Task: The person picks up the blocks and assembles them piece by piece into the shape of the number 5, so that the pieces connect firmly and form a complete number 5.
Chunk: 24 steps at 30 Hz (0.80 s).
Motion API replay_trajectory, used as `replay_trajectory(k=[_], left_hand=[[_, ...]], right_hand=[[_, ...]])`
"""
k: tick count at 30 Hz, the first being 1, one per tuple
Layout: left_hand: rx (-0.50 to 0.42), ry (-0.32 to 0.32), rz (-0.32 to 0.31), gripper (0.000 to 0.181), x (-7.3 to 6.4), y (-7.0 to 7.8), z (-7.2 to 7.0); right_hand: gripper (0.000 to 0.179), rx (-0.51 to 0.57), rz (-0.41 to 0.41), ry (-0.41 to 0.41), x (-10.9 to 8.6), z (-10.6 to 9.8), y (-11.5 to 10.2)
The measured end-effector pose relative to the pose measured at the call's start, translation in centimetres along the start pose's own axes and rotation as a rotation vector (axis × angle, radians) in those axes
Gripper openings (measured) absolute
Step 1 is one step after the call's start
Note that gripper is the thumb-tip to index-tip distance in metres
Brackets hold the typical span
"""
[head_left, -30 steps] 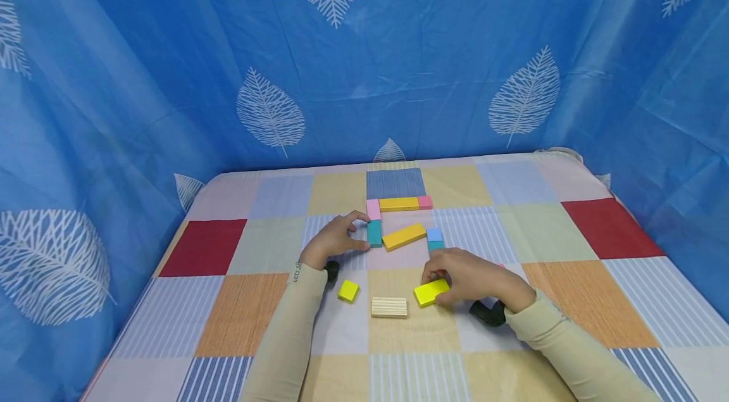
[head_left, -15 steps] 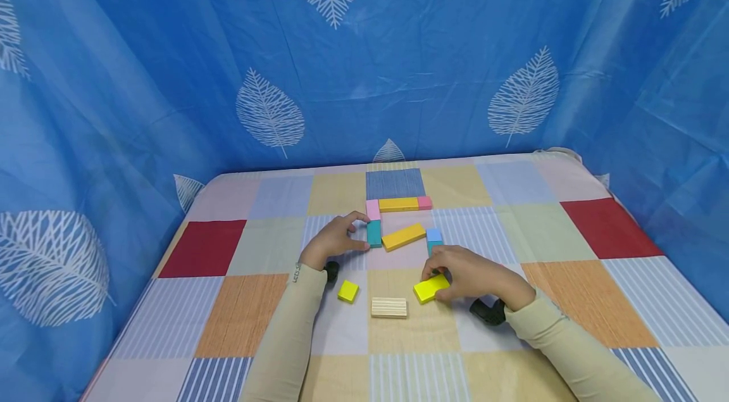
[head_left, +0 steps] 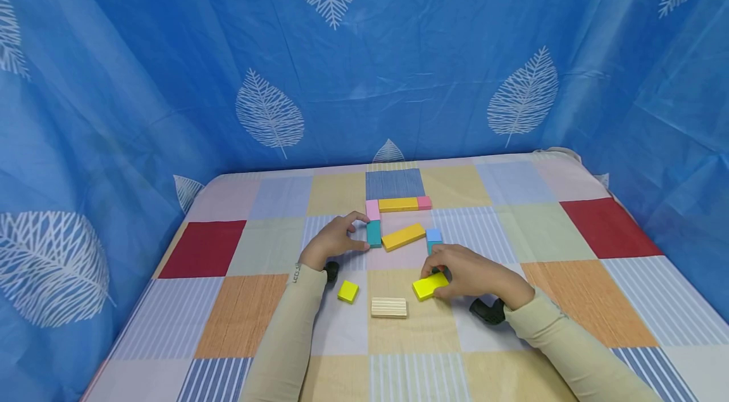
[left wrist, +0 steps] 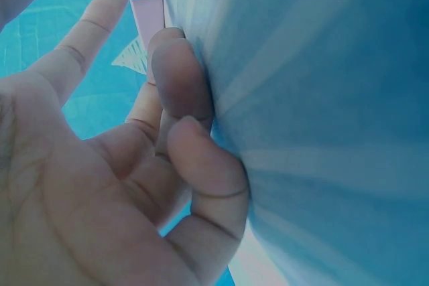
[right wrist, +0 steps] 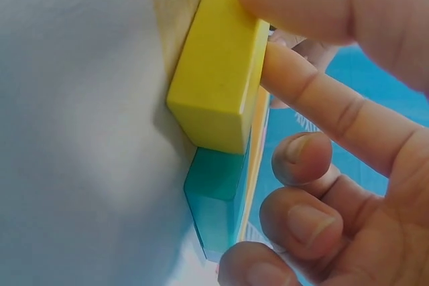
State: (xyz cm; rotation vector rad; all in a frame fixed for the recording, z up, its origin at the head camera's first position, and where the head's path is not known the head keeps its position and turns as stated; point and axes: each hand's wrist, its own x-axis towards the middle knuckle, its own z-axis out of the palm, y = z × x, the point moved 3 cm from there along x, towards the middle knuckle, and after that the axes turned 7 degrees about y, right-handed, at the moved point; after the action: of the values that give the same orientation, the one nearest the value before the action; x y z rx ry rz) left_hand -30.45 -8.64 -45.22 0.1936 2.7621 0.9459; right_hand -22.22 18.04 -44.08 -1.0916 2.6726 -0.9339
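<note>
My left hand [head_left: 333,240] has thumb and index fingertip at the two ends of a teal block [head_left: 373,234], holding it against a pink block [head_left: 373,209]. In the left wrist view its other fingers [left wrist: 204,165] are curled against the tablecloth. Thumb and index finger of my right hand [head_left: 475,272] pinch a bright yellow block [right wrist: 218,65]; its remaining fingers curl loosely. Beyond that block, a second teal block [right wrist: 214,192] shows in the right wrist view. In the head view the hand partly hides it, with a light-blue block [head_left: 434,235] adjoining it.
An orange-yellow bar [head_left: 398,204] and a red-pink block [head_left: 424,202] extend the row at the back. Another orange-yellow bar [head_left: 404,237] lies slanted between the teal blocks. A small yellow block [head_left: 348,291] and a ridged wooden block [head_left: 389,307] lie nearer on the patchwork cloth.
My right hand has shifted slightly away from the body, carrying the yellow block with it. The left hand and the other blocks stay where they were.
</note>
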Motion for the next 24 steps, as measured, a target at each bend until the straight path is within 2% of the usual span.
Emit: replay_trajectory(k=[24], left_hand=[[0.006,0.0,0.008,0.056,-0.08,0.02,-0.04]], right_hand=[[0.022,0.012,0.042,0.0,0.1,0.1,0.68]])
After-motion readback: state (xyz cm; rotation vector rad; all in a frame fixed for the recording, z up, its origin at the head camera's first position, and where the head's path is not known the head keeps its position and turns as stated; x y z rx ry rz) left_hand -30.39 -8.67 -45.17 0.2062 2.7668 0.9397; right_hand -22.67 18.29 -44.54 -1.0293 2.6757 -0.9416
